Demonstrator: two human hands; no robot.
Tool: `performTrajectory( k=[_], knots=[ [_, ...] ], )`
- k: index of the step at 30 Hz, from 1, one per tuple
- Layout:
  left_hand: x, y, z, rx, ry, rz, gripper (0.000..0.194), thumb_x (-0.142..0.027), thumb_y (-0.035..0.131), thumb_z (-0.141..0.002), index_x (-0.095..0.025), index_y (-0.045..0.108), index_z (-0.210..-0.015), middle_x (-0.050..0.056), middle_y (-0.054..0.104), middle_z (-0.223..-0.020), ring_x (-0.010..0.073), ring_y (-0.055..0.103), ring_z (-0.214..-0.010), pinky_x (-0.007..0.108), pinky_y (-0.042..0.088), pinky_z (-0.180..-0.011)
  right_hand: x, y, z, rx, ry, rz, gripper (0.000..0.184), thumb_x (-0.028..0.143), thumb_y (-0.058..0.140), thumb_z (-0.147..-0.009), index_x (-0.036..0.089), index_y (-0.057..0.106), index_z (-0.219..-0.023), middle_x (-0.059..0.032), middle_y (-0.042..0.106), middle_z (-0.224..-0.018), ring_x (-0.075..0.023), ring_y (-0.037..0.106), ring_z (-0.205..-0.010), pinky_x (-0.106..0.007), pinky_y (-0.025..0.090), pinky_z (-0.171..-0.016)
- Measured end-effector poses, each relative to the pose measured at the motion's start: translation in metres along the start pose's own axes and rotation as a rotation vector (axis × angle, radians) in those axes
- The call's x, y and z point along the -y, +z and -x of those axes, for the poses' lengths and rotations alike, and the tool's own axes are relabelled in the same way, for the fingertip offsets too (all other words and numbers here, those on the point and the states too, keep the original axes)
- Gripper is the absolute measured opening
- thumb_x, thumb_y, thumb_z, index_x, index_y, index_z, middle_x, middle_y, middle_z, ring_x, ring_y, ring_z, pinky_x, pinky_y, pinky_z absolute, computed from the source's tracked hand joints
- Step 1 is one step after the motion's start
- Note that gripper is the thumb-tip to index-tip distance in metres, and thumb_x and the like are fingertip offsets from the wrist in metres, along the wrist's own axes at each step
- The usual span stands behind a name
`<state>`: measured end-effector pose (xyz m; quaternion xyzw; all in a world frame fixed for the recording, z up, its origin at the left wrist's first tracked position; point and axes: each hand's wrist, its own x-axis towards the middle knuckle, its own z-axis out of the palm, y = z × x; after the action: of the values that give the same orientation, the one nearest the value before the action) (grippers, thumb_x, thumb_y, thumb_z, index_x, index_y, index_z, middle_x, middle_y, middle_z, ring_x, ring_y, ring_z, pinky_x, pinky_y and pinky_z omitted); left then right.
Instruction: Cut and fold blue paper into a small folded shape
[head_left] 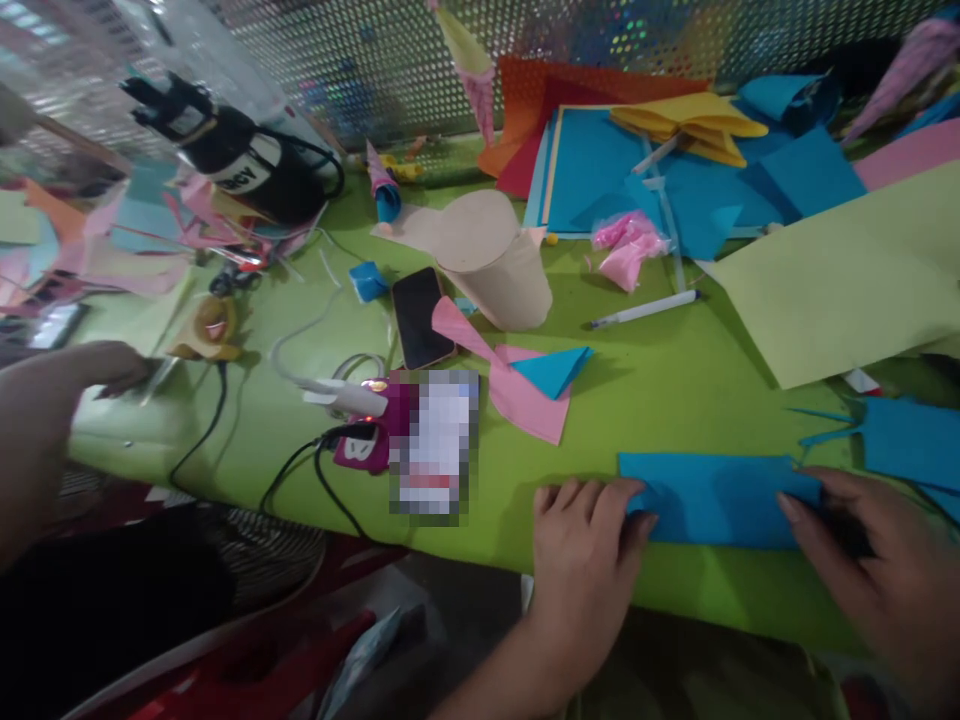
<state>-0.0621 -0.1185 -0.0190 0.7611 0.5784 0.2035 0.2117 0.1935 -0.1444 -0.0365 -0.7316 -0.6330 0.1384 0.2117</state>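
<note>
A co-worker's hand (101,370), its forearm cut off at the left edge, blurs beside a yellow corded tool (204,330). Behind sits one black container (262,170) — lettering half legible, contents hidden. Two phones (421,318) lie mid-table, one screen pixelated. The left hand (589,530) pinches the left end of one folded blue paper (716,500) near the green table's (480,545) front edge; beyond, a plastic packet (630,248) holds something pink. The right hand (874,545) — partly shadowed — grips the paper's right end.
</note>
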Motion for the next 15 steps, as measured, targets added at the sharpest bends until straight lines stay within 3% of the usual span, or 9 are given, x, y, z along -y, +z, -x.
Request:
performTrajectory(
  k=[3,5,7,10,15],
  knots=[
    [0.002,0.001,0.000,-0.025,0.021,-0.017,0.016,-0.022,0.071,-0.092,-0.025,0.068,-0.107,-0.002,0.072,-0.083,0.0191,0.060,-0.073,0.036,0.030,-0.071,0.007,-0.006,-0.001,-0.005,-0.020,-0.071,0.025,0.044,0.060,-0.094,0.028,0.060,-0.113,-0.0098,0.072,-0.107,-0.0291,0.071,-0.089,-0.042,0.055,-0.072],
    [0.005,0.002,0.000,-0.019,0.044,-0.032,0.016,-0.023,0.070,-0.093,-0.025,0.068,-0.109,-0.002,0.072,-0.083,0.0194,0.061,-0.075,0.036,0.030,-0.071,0.006,-0.007,-0.001,-0.040,-0.070,-0.136,0.018,0.039,0.063,-0.093,0.025,0.059,-0.104,-0.0126,0.068,-0.123,-0.0292,0.070,-0.100,-0.041,0.056,-0.078],
    [0.007,0.002,0.000,0.003,0.053,-0.047,0.016,-0.025,0.068,-0.095,-0.025,0.068,-0.111,-0.001,0.072,-0.083,0.0196,0.061,-0.076,0.035,0.031,-0.072,0.003,-0.006,0.000,-0.068,-0.083,-0.169,0.016,0.036,0.065,-0.092,0.024,0.058,-0.101,-0.0119,0.069,-0.116,-0.0278,0.070,-0.098,-0.040,0.057,-0.077],
    [0.010,0.002,0.000,0.000,0.060,-0.066,0.015,-0.025,0.065,-0.096,-0.024,0.068,-0.111,-0.001,0.070,-0.079,0.0192,0.060,-0.073,0.035,0.031,-0.073,0.002,-0.005,0.001,-0.032,-0.079,-0.164,0.011,0.030,0.063,-0.094,0.025,0.060,-0.104,-0.0048,0.071,-0.091,-0.0224,0.069,-0.080,-0.035,0.056,-0.068],
    [0.011,0.001,-0.001,0.007,0.116,-0.080,0.015,-0.027,0.062,-0.098,-0.024,0.068,-0.111,-0.001,0.069,-0.077,0.0182,0.060,-0.071,0.034,0.032,-0.070,0.007,-0.009,-0.002,0.031,-0.151,-0.101,0.005,0.023,0.059,-0.096,0.026,0.062,-0.099,-0.0026,0.073,-0.088,-0.0217,0.068,-0.080,-0.036,0.053,-0.070]
  ],
)
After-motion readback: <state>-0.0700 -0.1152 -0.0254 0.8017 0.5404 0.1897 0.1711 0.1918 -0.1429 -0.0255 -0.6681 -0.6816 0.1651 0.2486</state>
